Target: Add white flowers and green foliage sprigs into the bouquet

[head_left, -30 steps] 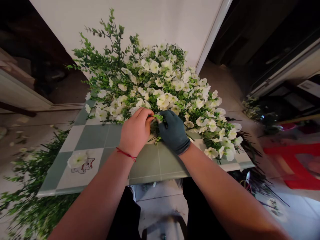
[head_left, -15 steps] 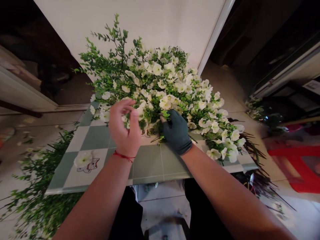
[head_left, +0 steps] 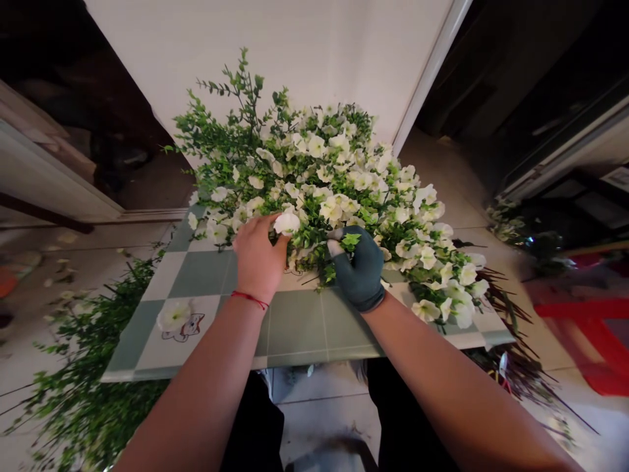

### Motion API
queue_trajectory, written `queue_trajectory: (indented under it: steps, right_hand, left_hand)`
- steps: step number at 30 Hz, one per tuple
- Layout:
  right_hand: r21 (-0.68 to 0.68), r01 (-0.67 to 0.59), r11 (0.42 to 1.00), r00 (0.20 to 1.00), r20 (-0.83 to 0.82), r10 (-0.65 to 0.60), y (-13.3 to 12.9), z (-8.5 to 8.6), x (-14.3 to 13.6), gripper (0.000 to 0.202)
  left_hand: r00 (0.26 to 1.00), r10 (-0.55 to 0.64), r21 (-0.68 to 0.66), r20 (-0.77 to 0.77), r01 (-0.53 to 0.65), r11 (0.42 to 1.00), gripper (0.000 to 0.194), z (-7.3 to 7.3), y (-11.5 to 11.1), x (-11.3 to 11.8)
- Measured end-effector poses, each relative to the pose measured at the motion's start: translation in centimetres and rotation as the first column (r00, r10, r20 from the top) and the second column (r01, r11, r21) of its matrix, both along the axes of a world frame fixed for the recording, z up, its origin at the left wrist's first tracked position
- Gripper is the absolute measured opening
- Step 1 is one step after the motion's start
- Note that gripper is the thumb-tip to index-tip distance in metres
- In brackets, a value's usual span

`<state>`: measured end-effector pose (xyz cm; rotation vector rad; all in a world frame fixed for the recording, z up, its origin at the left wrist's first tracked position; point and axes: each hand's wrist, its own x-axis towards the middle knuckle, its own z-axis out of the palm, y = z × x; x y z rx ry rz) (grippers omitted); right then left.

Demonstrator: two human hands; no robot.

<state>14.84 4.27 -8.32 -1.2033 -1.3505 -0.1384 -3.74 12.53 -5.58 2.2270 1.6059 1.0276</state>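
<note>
A big heap of artificial-looking white flowers with small green leaves covers the back of the table. My bare left hand, with a red string at the wrist, is at the heap's front edge. A single white flower shows between its thumb and forefinger; the other fingertips are hidden. Just to the right, my right hand wears a dark glove with bare thumb and fingertip showing. It is closed on a green leafy stem, whose leaves poke out above the thumb. Another loose white flower lies at the table's front left.
The table has a green and white checked cover. Green foliage piles up on the floor at the left. A red stool stands at the right, near dark reddish stems. A white panel rises behind the heap.
My left hand has gone from raised with loosely curled fingers to closing on a white flower at the heap's edge. The right hand keeps its grip on the leafy stem. The view has shifted slightly.
</note>
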Motion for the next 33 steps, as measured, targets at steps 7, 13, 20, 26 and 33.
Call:
queue_trajectory:
  steps: [7, 13, 20, 26, 33]
  right_hand:
    - [0.035, 0.064, 0.997, 0.995, -0.073, -0.061, 0.4, -0.5, 0.1, 0.011]
    - [0.038, 0.076, 0.996, 0.995, -0.071, -0.073, 0.5, -0.7, 0.1, 0.011]
    - [0.04, 0.067, 0.997, 0.996, -0.07, -0.064, 0.6, -0.9, 0.0, 0.009]
    - [0.033, 0.049, 0.998, 0.998, -0.051, -0.048, 0.4, -0.4, -0.2, 0.008]
    - [0.026, 0.018, 0.999, 1.0, -0.015, -0.018, 0.3, 0.0, -0.2, 0.008]
  left_hand:
    - [0.996, 0.037, -0.045, 0.08, -0.033, 0.998, 0.028, -0.6, 0.8, -0.4]
    - [0.989, 0.074, -0.047, 0.128, -0.069, 0.997, 0.021, -1.6, 1.5, -0.6]
    - [0.967, 0.099, 0.058, 0.236, -0.116, 0.992, 0.004, -1.2, 1.5, -0.8]
    - [0.729, -0.023, 0.261, 0.684, -0.215, 0.941, 0.021, -0.3, 1.4, -0.6]
    - [0.396, -0.081, 0.136, 0.915, -0.114, 0.984, 0.026, -0.8, 2.1, 0.0]
